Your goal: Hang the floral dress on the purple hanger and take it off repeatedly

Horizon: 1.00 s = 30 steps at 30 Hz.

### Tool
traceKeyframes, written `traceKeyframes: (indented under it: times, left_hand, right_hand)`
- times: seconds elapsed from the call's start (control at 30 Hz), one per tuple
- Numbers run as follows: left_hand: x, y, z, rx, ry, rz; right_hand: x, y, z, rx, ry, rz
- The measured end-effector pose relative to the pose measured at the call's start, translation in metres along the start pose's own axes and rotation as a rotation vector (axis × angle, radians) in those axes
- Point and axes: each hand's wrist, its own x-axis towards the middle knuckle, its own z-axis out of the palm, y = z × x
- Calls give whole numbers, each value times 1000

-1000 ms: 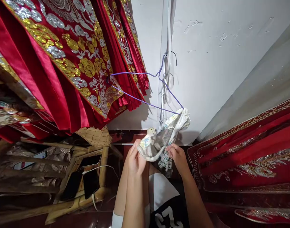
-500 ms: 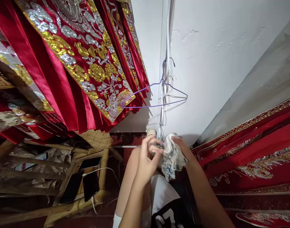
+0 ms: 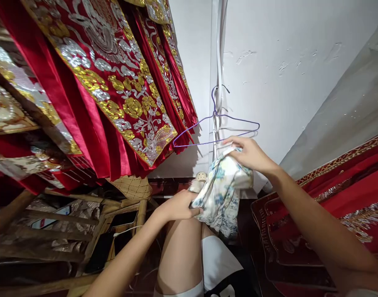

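A white cloth with a blue and green floral print [image 3: 222, 185] is stretched between my two hands above my knees; what kind of garment it is I cannot tell. My left hand [image 3: 184, 205] grips its left edge low down, thumb on the near side. Higher up, my right hand [image 3: 246, 152] pinches the upper right edge. Just above that hand, a thin purple wire hanger [image 3: 193, 144] hangs in front of the wall, with nothing on it. The cloth hides part of the floor.
Red embroidered costumes with sequins [image 3: 130, 99] hang at the left, and red embroidered fabric [image 3: 355, 198] lies at the right. A bamboo chair [image 3: 142, 218] holds phones [image 3: 99, 251] and a white cable. White straps [image 3: 219, 53] run down the wall. A perforated clog [image 3: 201, 176] shows behind the cloth.
The bunched cloth has been spread open. My right hand has risen toward the hanger, while my left hand has moved down and left and now grips the cloth's edge.
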Motion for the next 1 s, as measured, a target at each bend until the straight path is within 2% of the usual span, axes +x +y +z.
traceKeyframes:
  times: [0.07,0.1,0.2,0.27,0.37,0.47,0.57,0.67,0.73,0.8,0.9,1.0]
  left_hand:
    - [-3,-4,-10,218,-52,-67]
    - [-5,-6,-14,302,-64,-107]
    - [-8,-15,-22,421,-9,-202]
    - [-8,-24,-28,426,51,-252]
    - [-1,-38,-43,417,90,-331]
    - [8,-48,-60,453,181,-351]
    - [16,-46,-75,457,382,-274]
    - [23,-31,-91,402,568,-79]
    - [30,-18,-102,365,626,11]
    - [39,-6,-112,293,631,67]
    - [56,6,-118,50,724,127]
    - [66,10,-115,-255,891,173]
  right_hand:
    - [19,26,-1,-76,258,-43]
    - [27,40,0,-105,312,-41]
    - [47,78,2,-173,307,12]
    - [50,93,2,-212,289,37]
    - [41,100,-3,-274,312,52]
    - [26,93,-12,-295,336,89]
    - [14,85,-22,-263,355,91]
    - [6,78,-26,-228,371,100]
    - [1,75,-20,-188,365,92]
    - [-3,72,-8,-117,335,71]
    - [-8,66,11,-57,291,17]
    - [-15,61,8,-107,332,-11]
